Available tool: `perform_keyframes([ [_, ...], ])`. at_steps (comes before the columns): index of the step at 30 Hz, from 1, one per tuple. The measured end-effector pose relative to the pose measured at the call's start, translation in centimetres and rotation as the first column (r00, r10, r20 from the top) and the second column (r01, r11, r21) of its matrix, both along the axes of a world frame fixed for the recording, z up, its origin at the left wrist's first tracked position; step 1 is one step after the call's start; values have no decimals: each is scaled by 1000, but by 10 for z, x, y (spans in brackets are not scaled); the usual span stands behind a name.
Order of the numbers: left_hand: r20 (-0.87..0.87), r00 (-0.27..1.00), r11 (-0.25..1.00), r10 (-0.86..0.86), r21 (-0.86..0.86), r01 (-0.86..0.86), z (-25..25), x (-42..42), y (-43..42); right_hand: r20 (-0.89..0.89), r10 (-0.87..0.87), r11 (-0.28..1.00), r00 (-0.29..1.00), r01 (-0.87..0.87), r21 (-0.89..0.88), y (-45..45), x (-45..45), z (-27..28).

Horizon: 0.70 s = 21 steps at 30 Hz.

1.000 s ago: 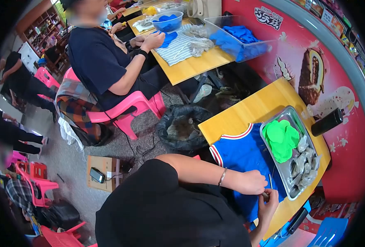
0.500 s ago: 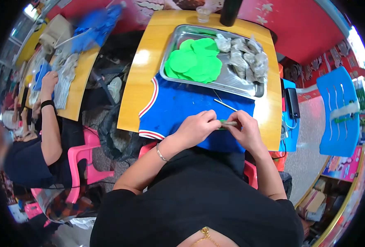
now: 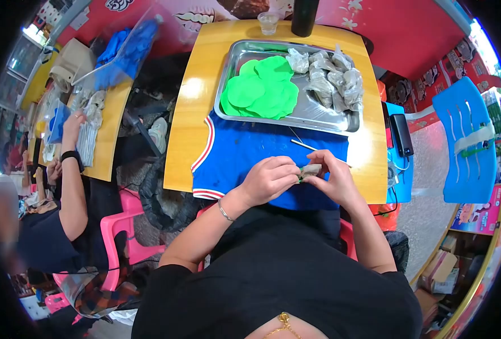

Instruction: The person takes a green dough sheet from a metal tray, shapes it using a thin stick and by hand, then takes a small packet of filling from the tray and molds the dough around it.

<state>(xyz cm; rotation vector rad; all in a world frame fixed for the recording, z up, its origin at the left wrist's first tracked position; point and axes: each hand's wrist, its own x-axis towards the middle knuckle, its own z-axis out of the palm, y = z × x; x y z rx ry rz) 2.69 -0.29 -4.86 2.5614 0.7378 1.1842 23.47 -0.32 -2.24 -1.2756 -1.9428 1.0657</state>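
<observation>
Over the near edge of a blue jersey-like cloth (image 3: 225, 150), my left hand (image 3: 268, 179) and my right hand (image 3: 336, 182) meet at a small greyish piece (image 3: 312, 169) with bits of green along it. The thumb and fingers of my right hand pinch it. My left fingers are curled closed against its left end and partly hide it. What exactly the piece is, I cannot make out. Just beyond my hands lies a thin pale stick (image 3: 302, 144). Farther off, a metal tray (image 3: 312, 121) holds a pile of bright green flat discs (image 3: 262, 90) and several grey lumps in clear plastic (image 3: 335, 79).
A clear cup (image 3: 268, 24) and a dark bottle (image 3: 305, 17) stand at the table's far edge. To the right are a black device (image 3: 401, 134) and a blue chair (image 3: 464, 147). At left, another person's hand (image 3: 72, 127) works at a second table, beside a pink chair (image 3: 112, 237).
The greyish piece has turned and shows more of its surface. My left fingers have curled further around its left end. The view has shifted slightly.
</observation>
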Motion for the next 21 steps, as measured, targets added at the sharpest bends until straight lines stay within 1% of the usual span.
perform_keyframes([
  [4, 11, 1000, 999, -9, 54, 8, -2, 2, 3, 152, -54, 996, 987, 64, -56, -2, -1, 7],
  [7, -40, 998, 998, -55, 26, 56, -2, 3, 7, 4, -71, 987, 997, 71, -143, -4, 1, 1],
  [10, -85, 992, 996, -92, -7, 92, -5, 2, 10, -101, -13, 986, 995, -4, -164, -4, 7, -4],
  [16, -198, 967, 985, -158, -101, 140, 6, 6, 17, -55, -11, 997, 998, 7, -72, -4, 11, -9],
  [19, -230, 960, 986, -158, -82, 143, 12, 6, 15, -37, -2, 998, 999, -1, -70, -3, 9, -11],
  [21, -293, 948, 992, -128, -46, 120, 17, 5, 15, -34, -7, 998, 999, 5, -66, -3, 9, -11],
])
